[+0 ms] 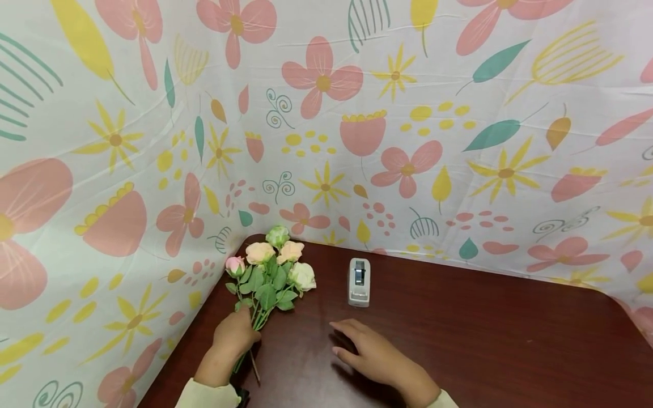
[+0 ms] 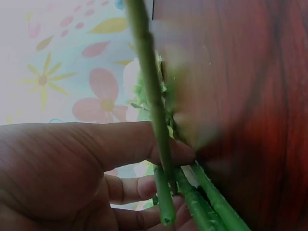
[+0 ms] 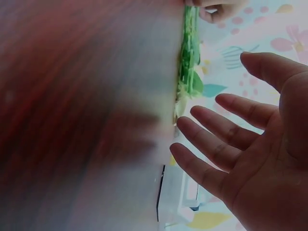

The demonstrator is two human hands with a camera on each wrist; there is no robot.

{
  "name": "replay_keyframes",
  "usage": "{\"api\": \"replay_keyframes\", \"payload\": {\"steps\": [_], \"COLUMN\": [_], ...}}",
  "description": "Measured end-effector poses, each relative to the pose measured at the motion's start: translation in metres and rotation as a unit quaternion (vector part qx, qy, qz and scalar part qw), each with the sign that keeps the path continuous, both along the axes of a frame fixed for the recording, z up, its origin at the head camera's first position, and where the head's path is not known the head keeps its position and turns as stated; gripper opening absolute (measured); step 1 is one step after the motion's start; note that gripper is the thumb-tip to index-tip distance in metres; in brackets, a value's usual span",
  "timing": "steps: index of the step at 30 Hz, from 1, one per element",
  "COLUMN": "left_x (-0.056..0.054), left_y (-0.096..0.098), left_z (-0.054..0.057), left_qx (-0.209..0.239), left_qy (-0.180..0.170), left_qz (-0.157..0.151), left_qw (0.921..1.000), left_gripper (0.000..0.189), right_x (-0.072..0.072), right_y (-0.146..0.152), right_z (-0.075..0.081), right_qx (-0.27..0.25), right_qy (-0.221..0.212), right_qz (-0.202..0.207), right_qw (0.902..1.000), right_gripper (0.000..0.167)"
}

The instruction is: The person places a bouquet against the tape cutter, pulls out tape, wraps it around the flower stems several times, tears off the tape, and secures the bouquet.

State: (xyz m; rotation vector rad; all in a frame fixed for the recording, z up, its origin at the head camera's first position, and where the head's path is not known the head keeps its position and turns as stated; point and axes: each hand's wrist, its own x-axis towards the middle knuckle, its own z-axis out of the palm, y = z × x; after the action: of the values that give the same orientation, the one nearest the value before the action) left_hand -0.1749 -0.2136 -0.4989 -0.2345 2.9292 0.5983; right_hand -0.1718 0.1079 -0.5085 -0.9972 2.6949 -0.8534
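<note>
A bunch of artificial-looking roses [image 1: 266, 294] lies at the table's left, with pink, peach, cream and pale green heads pointing away from me. My left hand [image 1: 232, 335] grips its stems below the leaves. In the left wrist view, the thumb lies across several green stems [image 2: 192, 199], and a stem crosses in front of it. To the right, my right hand [image 1: 376, 356] hovers over the table, holding nothing; in the right wrist view its fingers [image 3: 211, 144] are spread and nearly straight. Beyond that hand stands a white tape dispenser [image 1: 359, 292].
The dark red-brown table [image 1: 459, 317] meets a white cloth [image 1: 439, 96] printed with flowers at its back and left sides. A small black object [image 1: 244, 396], partly hidden, lies beside the left sleeve at the front edge of view.
</note>
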Motion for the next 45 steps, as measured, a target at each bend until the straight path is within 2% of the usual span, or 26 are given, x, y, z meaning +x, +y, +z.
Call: {"api": "replay_keyframes", "payload": {"steps": [14,22,24,29,36,42,45], "left_x": [0.001,-0.002,-0.002,-0.001,-0.002,0.000,0.001], "left_y": [0.002,0.002,0.002,0.003,0.004,0.006,0.009], "left_z": [-0.004,-0.006,-0.007,-0.008,-0.011,-0.013,-0.013], "left_qx": [-0.013,0.028,0.042,0.096,0.135,0.169,0.197], "left_qy": [0.013,0.005,0.004,-0.003,0.002,0.000,0.002], "left_qz": [-0.007,-0.017,-0.016,-0.013,-0.023,-0.005,0.011], "left_qw": [0.9998,0.9994,0.9990,0.9953,0.9906,0.9855,0.9803], "left_gripper": [0.071,0.070,0.064,0.025,0.027,0.027,0.028], "right_x": [0.002,0.001,0.000,0.000,0.000,-0.001,-0.001], "right_y": [-0.014,-0.021,-0.022,-0.025,-0.028,-0.030,-0.032], "right_z": [0.002,0.003,0.004,0.003,0.004,0.005,0.005], "right_qx": [-0.012,-0.009,-0.006,-0.003,-0.015,-0.010,-0.017], "right_qy": [0.041,0.035,0.029,0.029,0.036,0.033,0.038], "right_qz": [0.021,0.024,0.023,0.024,0.033,0.036,0.038], "right_qw": [0.9988,0.9991,0.9993,0.9993,0.9987,0.9987,0.9984], "right_gripper": [0.052,0.053,0.053,0.052,0.052,0.053,0.052]}}
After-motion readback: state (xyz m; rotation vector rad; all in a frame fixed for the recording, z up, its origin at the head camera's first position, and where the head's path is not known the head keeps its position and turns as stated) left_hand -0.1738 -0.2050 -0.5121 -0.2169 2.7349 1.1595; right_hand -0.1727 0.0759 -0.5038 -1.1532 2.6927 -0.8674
